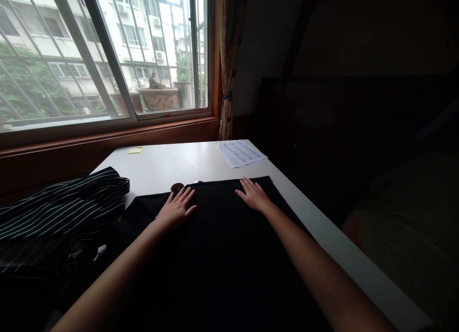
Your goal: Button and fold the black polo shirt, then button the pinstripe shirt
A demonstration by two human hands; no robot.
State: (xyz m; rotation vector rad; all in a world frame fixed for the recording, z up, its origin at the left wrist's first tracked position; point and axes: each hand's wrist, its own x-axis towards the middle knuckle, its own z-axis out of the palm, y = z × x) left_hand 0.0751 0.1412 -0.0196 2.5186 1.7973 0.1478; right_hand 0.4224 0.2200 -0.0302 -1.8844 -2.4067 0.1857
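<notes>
Ideally, left hand (176, 209) and right hand (254, 196), fingers (189, 197) spread, press the flat black cloth (222, 222) evenly toward twelve o'clock.

Daylight enters by the window (111, 64), upper left, view outside washed out. Soft glare on the white surface (168, 156). Black cloth (222, 255) and right side deep in shadow, detail lost.
</notes>
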